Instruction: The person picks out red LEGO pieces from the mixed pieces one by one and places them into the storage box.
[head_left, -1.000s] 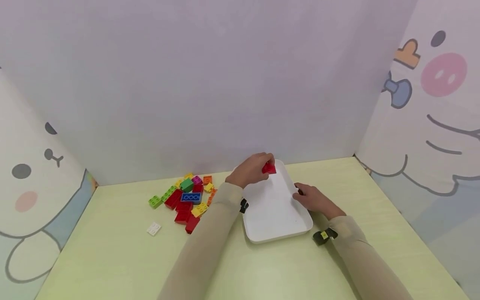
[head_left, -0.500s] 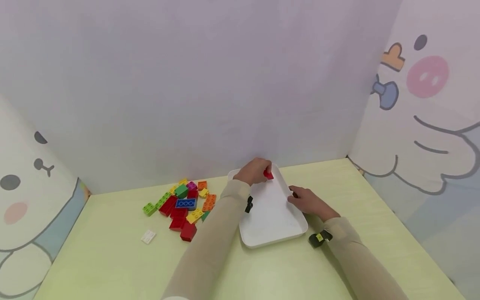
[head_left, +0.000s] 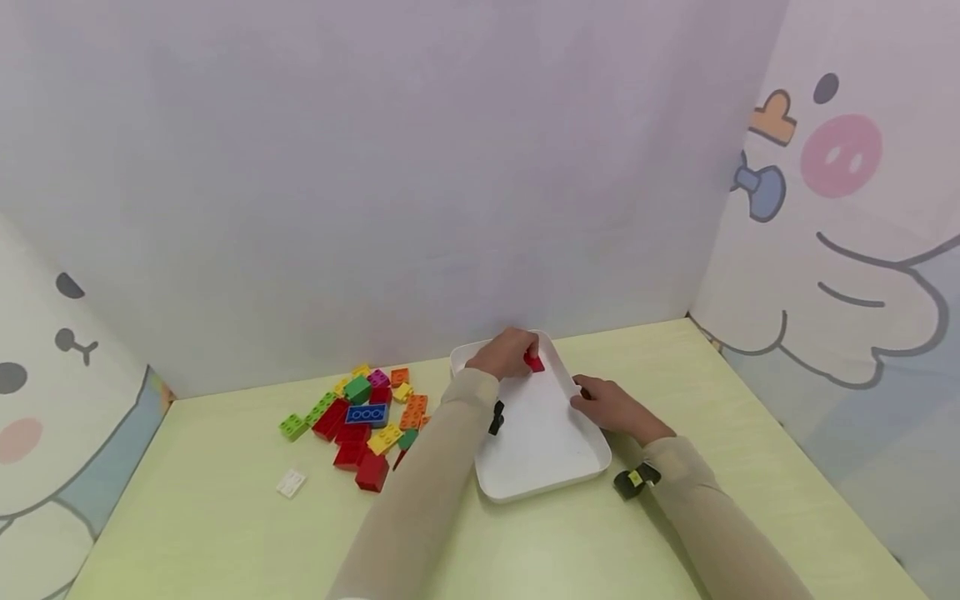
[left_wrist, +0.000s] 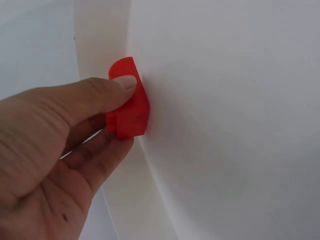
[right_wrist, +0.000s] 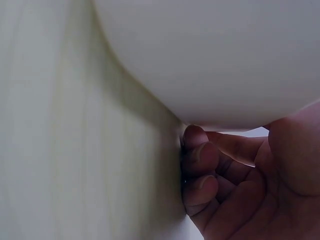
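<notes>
My left hand (head_left: 507,353) pinches a red toy brick (left_wrist: 131,112) with a rounded end between thumb and fingers. It holds the brick inside the white tray (head_left: 542,454), toward the far end. In the left wrist view the brick lies right against the tray's white surface by the side wall. At the tray's right side, my right hand (head_left: 613,406) grips the edge. Its thumb is up at the rim, and the curled fingertips (right_wrist: 201,159) sit low beside the tray's outer wall, close to the table, in the right wrist view.
Left of the tray lies a pile of toy bricks, among them a blue brick (head_left: 367,415), an orange one (head_left: 414,412) and a red one (head_left: 372,472). A white brick (head_left: 291,482) lies apart, nearer the front. A grey wall (head_left: 420,208) rises behind the table.
My left hand has lowered the red brick into the tray and shifted it slightly right, toward the side wall. The right hand keeps its hold on the tray. The head view has shifted a little.
</notes>
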